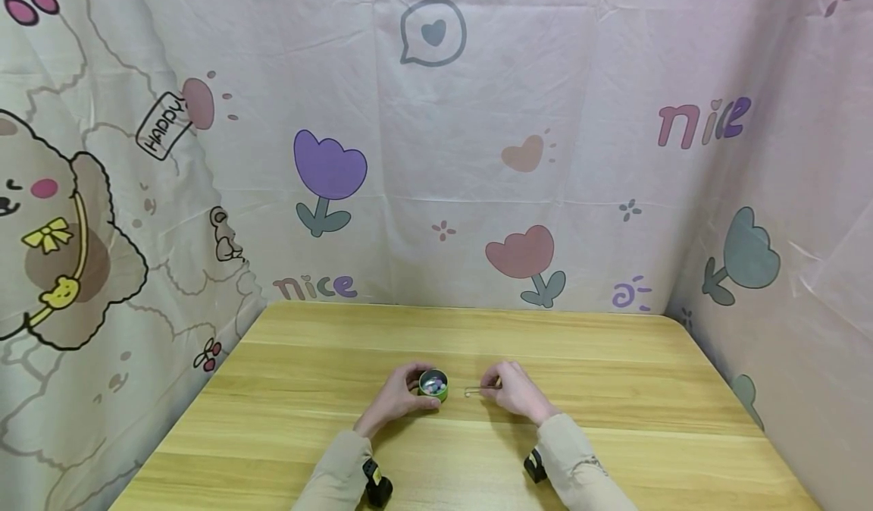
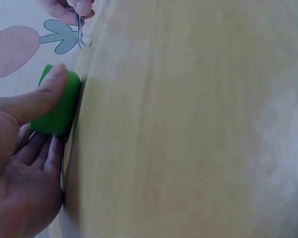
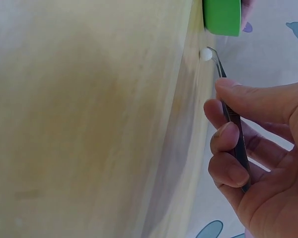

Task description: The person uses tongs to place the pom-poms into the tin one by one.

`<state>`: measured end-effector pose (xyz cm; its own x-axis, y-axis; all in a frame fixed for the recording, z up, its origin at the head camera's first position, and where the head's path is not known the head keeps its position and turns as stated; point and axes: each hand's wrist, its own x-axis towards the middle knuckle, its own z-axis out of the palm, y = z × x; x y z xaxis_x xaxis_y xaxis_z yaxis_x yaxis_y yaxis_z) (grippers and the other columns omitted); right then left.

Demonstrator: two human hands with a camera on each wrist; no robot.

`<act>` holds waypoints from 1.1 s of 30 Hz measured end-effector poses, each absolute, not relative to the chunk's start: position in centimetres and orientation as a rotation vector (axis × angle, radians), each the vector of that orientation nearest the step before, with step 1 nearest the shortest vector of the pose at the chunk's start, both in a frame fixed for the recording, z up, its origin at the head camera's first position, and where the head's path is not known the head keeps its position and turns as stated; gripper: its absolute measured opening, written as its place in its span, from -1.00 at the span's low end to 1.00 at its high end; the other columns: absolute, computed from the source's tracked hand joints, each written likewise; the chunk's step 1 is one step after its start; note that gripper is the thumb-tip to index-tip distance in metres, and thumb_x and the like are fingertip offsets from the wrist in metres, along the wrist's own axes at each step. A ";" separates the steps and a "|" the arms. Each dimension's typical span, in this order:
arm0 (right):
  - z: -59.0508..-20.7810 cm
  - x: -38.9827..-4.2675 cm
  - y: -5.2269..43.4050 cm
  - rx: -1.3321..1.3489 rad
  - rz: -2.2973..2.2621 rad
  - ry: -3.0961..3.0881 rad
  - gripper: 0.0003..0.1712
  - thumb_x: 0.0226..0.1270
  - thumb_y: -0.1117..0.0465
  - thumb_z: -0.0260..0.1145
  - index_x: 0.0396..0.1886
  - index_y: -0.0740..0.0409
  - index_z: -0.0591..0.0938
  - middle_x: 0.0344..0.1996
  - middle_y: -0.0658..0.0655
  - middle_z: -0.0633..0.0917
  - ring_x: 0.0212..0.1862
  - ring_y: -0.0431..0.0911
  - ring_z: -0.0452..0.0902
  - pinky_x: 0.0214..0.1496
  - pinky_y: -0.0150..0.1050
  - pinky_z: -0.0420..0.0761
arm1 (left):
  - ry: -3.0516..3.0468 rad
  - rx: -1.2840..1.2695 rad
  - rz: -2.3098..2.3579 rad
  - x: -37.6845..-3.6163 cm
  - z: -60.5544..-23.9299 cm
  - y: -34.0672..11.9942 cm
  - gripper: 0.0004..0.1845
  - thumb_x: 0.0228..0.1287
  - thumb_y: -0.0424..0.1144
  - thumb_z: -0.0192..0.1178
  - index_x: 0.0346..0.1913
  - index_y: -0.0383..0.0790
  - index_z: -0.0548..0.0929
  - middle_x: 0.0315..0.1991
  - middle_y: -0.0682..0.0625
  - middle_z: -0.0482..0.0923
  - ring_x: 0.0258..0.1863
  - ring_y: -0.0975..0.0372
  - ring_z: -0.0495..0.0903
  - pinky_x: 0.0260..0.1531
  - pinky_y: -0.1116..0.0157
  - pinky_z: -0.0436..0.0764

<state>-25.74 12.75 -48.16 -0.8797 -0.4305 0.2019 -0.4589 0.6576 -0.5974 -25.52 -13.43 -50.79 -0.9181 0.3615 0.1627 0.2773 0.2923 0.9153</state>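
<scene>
Tweezers (image 3: 233,124) in right hand (image 1: 514,391) touch bead (image 3: 205,54).

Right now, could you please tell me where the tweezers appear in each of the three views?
Head: the tweezers lie low at centre, pinched by the right hand, just right of the green tin.
Left wrist: at the top left edge, tips pointing down.
Right wrist: right of centre, tips at a small white bead.
Shared landmark: the green tin, seen in all three views.
</scene>
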 end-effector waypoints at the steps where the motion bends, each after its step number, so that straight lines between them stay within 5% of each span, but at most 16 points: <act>1: -48.1 -25.7 12.8 0.758 1.034 -2.822 -0.93 0.15 0.41 0.44 -0.45 0.19 0.75 -0.45 0.05 0.76 -0.37 -0.22 0.57 -0.32 -0.42 0.58 | 2.462 0.611 1.723 -25.5 -50.8 -13.4 -0.33 0.00 -0.46 0.53 0.22 -0.48 0.51 0.16 -0.37 0.56 0.19 -0.18 0.57 0.29 -0.07 0.56; 33: -48.2 -25.4 13.1 0.761 1.020 -2.839 -0.95 0.14 0.43 0.43 -0.41 0.23 0.75 -0.43 0.09 0.76 -0.34 -0.18 0.59 -0.30 -0.41 0.62 | 2.459 0.612 1.719 -25.5 -50.8 -13.5 -0.33 0.01 -0.46 0.52 0.22 -0.48 0.50 0.15 -0.38 0.56 0.18 -0.19 0.58 0.29 -0.08 0.56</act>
<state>-25.41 13.10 -48.16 -0.8801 -0.4360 0.1881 -0.4560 0.6655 -0.5908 -25.52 -13.49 -50.81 -0.9170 0.3650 0.1607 0.2763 0.2910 0.9160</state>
